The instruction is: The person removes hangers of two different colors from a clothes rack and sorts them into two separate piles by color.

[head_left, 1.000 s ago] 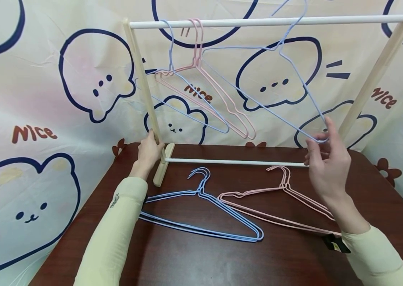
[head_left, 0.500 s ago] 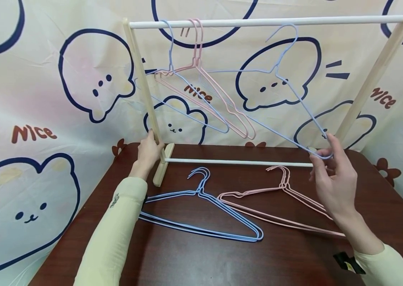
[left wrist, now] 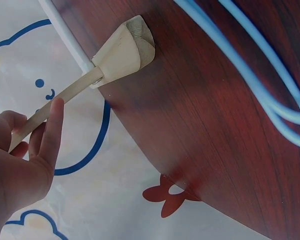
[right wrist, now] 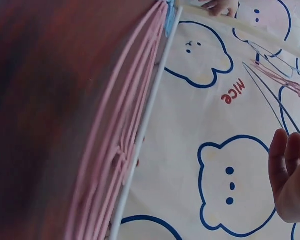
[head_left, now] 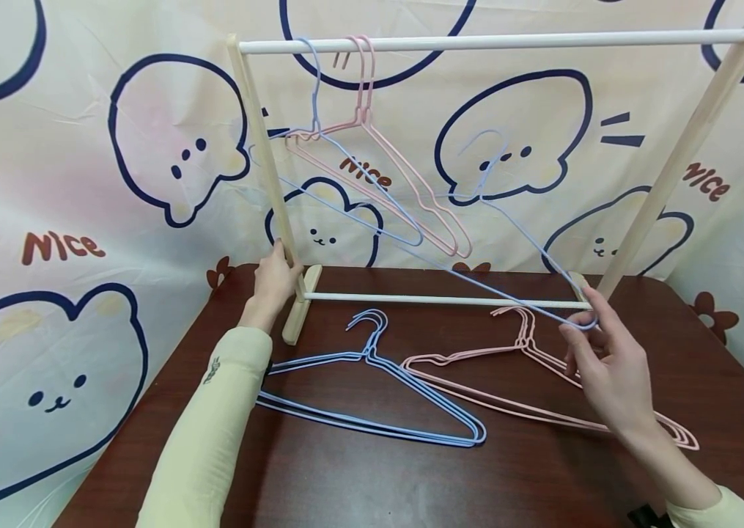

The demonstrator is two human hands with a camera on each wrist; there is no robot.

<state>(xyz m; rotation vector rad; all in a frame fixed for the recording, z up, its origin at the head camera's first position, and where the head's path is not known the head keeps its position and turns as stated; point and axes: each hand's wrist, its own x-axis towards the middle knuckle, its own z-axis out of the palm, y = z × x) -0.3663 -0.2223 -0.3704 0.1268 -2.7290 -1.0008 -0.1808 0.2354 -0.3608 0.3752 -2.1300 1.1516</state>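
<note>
In the head view my left hand grips the lower part of the rack's left wooden post, with the foot of the rack just below; the left wrist view shows fingers and thumb around this post. My right hand pinches a light blue wire hanger by its lower right corner. That hanger slants up and to the left, its hook well below the white top bar and off it. One blue hanger and two pink hangers hang near the bar's left end.
Several blue hangers lie stacked on the dark wooden table, with several pink hangers stacked to their right. A white lower bar joins the rack's feet. Behind stands a cloth with cartoon bears.
My right hand has brought the blue hanger down, its hook leaving the top bar and dropping below it, tilting left. My left hand stays on the post.
</note>
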